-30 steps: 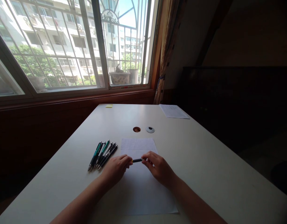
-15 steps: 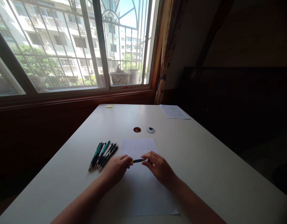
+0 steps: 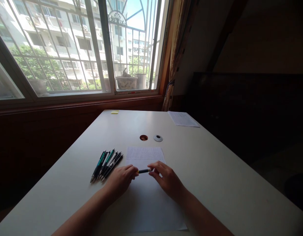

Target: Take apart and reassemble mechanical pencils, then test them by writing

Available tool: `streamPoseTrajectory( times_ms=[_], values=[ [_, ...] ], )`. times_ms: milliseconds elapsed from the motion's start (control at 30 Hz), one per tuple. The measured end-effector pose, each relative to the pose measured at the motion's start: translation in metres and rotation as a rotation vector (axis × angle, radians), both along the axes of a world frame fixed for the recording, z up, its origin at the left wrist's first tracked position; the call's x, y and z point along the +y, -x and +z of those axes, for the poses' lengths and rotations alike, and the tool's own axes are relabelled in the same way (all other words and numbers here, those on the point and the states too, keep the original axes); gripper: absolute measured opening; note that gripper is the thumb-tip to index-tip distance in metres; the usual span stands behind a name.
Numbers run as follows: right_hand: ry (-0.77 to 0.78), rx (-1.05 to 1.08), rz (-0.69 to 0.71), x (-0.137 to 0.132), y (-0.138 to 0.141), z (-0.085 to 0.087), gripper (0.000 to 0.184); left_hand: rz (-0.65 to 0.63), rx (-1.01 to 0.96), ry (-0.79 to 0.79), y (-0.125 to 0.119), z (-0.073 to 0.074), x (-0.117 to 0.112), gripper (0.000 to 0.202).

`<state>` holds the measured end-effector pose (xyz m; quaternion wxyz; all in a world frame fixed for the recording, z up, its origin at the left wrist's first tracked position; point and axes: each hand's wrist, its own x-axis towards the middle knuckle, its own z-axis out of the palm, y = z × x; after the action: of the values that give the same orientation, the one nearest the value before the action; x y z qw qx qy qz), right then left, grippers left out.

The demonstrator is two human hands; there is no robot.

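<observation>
A pen [image 3: 143, 171] with a dark grip and a bit of yellow lies level between my hands, above a sheet of paper. Closed round its yellow end is my left hand [image 3: 121, 178], which hides that part. My right hand [image 3: 166, 178] pinches the other end, at the tip, with thumb and fingers. Beneath both hands lies the white paper [image 3: 151, 203], with lines of writing or print across its top. Left of my left hand rests a pile of several pens [image 3: 107, 165], black, green and silver, side by side on the table.
The white table [image 3: 75, 183] has a round cable hole [image 3: 143, 138], with its loose cover [image 3: 158, 138] beside it. More sheets [image 3: 183, 119] lie at the far right edge, and a yellow sticky note [image 3: 115, 112] at the far left corner. A barred window [image 3: 75, 49] stands beyond.
The view has shifted slightly. Both hands keep their hold on the pen, and the right fingers have moved only a little at its tip.
</observation>
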<state>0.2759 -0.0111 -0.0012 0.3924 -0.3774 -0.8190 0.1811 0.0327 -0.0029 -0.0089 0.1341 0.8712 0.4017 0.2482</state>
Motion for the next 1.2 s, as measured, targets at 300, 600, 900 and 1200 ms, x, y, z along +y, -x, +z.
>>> streamPoseTrajectory(
  times_ms=[300,600,900,1200],
  values=[
    [-0.025,-0.010,-0.026,0.003,0.000,-0.003,0.011,-0.006,0.011,0.008,-0.001,0.006,-0.001,0.019],
    [0.018,0.036,-0.016,0.002,0.000,-0.001,0.007,-0.005,-0.002,-0.004,0.002,-0.003,0.002,0.014],
    [0.055,0.077,0.004,-0.001,0.001,-0.001,0.006,0.009,-0.002,-0.061,0.000,-0.002,-0.002,0.016],
    [0.059,0.059,0.064,-0.006,0.009,0.001,0.006,-0.074,0.033,-0.134,-0.004,0.006,-0.009,0.019]
  ],
)
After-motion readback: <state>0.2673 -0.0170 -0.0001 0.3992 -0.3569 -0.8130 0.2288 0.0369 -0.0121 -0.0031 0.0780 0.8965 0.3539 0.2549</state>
